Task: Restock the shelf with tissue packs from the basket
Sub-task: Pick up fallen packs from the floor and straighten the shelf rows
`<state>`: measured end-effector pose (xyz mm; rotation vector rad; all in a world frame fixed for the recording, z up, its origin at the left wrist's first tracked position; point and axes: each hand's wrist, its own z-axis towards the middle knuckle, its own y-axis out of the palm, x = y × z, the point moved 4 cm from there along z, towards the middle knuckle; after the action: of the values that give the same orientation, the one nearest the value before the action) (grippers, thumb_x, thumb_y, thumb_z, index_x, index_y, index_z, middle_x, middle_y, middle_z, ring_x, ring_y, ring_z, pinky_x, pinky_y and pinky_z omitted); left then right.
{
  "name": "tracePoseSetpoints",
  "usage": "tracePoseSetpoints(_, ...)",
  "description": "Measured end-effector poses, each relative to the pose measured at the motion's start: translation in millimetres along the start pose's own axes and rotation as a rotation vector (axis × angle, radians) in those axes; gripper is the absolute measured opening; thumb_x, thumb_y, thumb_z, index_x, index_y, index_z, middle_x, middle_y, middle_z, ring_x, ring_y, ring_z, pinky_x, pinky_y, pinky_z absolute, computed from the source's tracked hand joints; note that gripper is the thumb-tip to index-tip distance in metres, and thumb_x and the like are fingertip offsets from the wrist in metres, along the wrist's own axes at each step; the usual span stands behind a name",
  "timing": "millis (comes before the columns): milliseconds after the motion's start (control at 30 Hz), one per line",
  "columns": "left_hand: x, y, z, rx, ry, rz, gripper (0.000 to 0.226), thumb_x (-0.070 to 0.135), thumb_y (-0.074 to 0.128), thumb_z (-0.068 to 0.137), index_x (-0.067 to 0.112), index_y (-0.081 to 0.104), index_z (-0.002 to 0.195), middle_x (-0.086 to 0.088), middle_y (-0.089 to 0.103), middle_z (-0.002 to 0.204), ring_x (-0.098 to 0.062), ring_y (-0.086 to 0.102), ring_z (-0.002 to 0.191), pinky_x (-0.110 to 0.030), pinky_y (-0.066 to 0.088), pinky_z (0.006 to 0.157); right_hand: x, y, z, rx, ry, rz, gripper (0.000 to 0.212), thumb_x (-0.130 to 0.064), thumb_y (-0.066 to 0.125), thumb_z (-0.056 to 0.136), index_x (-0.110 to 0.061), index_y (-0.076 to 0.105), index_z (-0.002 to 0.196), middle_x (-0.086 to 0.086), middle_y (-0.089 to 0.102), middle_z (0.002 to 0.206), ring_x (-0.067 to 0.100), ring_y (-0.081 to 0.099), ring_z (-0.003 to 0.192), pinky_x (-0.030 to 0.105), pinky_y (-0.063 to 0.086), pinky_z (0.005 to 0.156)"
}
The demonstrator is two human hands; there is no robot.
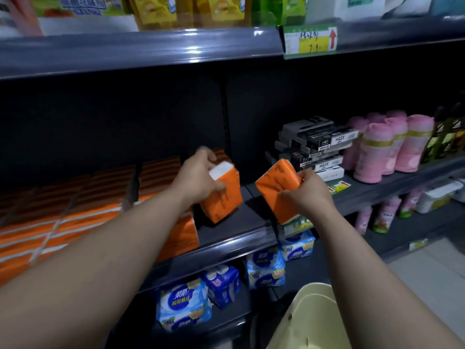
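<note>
My left hand grips an orange tissue pack tilted over the dark middle shelf, just right of rows of stacked orange tissue packs. My right hand holds a second orange tissue pack in the air in front of the shelf edge, tilted to the left. The pale yellow basket shows at the bottom, below my right forearm; its contents are hidden.
Black-and-white boxes and pink wrapped packs fill the shelf to the right. Blue and white packs sit on the lower shelf. The upper shelf carries yellow packages and a price tag. Pale floor lies at right.
</note>
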<state>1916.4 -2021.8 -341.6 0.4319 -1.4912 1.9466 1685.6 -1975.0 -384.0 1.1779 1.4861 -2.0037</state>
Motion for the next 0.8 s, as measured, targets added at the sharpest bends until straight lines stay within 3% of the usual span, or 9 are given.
tracePoseSetpoints(100, -7, 21, 6, -0.038, 0.046, 0.139, 0.053, 0.021, 0.089, 0.058, 0.014, 0.061, 0.101, -0.005, 0.062, 0.104, -0.02, 0.058, 0.094, -0.026, 0.044, 0.076, 4, 6, 3, -0.011, 0.02, 0.002, 0.036, -0.022, 0.071, 0.073, -0.021, 0.048, 0.1, -0.002, 0.054, 0.083, 0.023, 0.057, 0.08, 0.038, 0.052, 0.073)
tracePoseSetpoints(233, -19, 33, 5, -0.129, -0.008, 0.207, 0.078, 0.026, 0.087, 0.061, 0.032, 0.051, 0.13, -0.007, 0.046, 0.122, -0.023, 0.053, 0.108, -0.025, 0.041, 0.093, 7, 13, 5, -0.021, 0.017, 0.011, 0.032, -0.021, 0.071, 0.073, -0.019, 0.05, 0.097, 0.0, 0.057, 0.084, 0.023, 0.057, 0.078, 0.031, 0.045, 0.068)
tracePoseSetpoints(333, -24, 33, 2, -0.213, -0.052, 0.215, 0.087, 0.017, 0.084, 0.067, 0.038, 0.038, 0.138, -0.01, 0.041, 0.121, -0.028, 0.054, 0.109, -0.023, 0.04, 0.089, 4, 14, 5, -0.02, 0.016, 0.034, 0.032, -0.02, 0.072, 0.073, -0.02, 0.05, 0.096, 0.0, 0.058, 0.086, 0.023, 0.058, 0.079, 0.034, 0.049, 0.07)
tracePoseSetpoints(500, -10, 9, 11, 0.002, -0.031, 0.086, 0.099, 0.008, 0.079, 0.065, 0.029, 0.022, 0.143, -0.006, 0.059, 0.101, -0.022, 0.059, 0.09, -0.025, 0.044, 0.074, -4, 12, 3, -0.003, -0.025, 0.072, 0.031, -0.018, 0.071, 0.075, -0.02, 0.05, 0.097, -0.001, 0.057, 0.087, 0.022, 0.057, 0.077, 0.035, 0.049, 0.069)
tracePoseSetpoints(567, -6, 6, 17, 0.003, -0.038, 0.123, 0.101, 0.011, 0.082, 0.061, 0.026, 0.023, 0.141, -0.006, 0.062, 0.099, -0.023, 0.062, 0.089, -0.026, 0.044, 0.072, -6, 11, 3, 0.006, -0.036, 0.075, 0.032, -0.018, 0.071, 0.075, -0.021, 0.05, 0.099, 0.001, 0.057, 0.09, 0.023, 0.057, 0.078, 0.038, 0.052, 0.07)
tracePoseSetpoints(633, -9, 12, 19, -0.074, -0.021, 0.23, 0.09, 0.015, 0.084, 0.059, 0.02, 0.035, 0.134, -0.007, 0.063, 0.104, -0.025, 0.062, 0.093, -0.028, 0.048, 0.073, -8, 10, 2, 0.013, -0.038, 0.074, 0.033, -0.019, 0.071, 0.075, -0.022, 0.049, 0.099, 0.001, 0.057, 0.092, 0.024, 0.058, 0.079, 0.042, 0.055, 0.074)
tracePoseSetpoints(733, -18, 24, 13, -0.151, 0.052, 0.427, 0.05, 0.024, 0.082, 0.066, 0.02, 0.056, 0.108, -0.004, 0.064, 0.108, -0.024, 0.06, 0.1, -0.032, 0.048, 0.079, -6, 10, 3, 0.017, -0.038, 0.067, 0.034, -0.02, 0.072, 0.075, -0.023, 0.049, 0.099, 0.001, 0.057, 0.093, 0.024, 0.058, 0.08, 0.044, 0.055, 0.076)
tracePoseSetpoints(800, -23, 24, 10, -0.141, 0.093, 0.556, 0.044, 0.026, 0.078, 0.071, 0.026, 0.056, 0.11, -0.001, 0.062, 0.114, -0.024, 0.058, 0.104, -0.033, 0.046, 0.08, -5, 11, 4, 0.008, -0.04, 0.066, 0.035, -0.02, 0.072, 0.075, -0.023, 0.049, 0.1, 0.001, 0.057, 0.094, 0.024, 0.058, 0.081, 0.041, 0.054, 0.075)
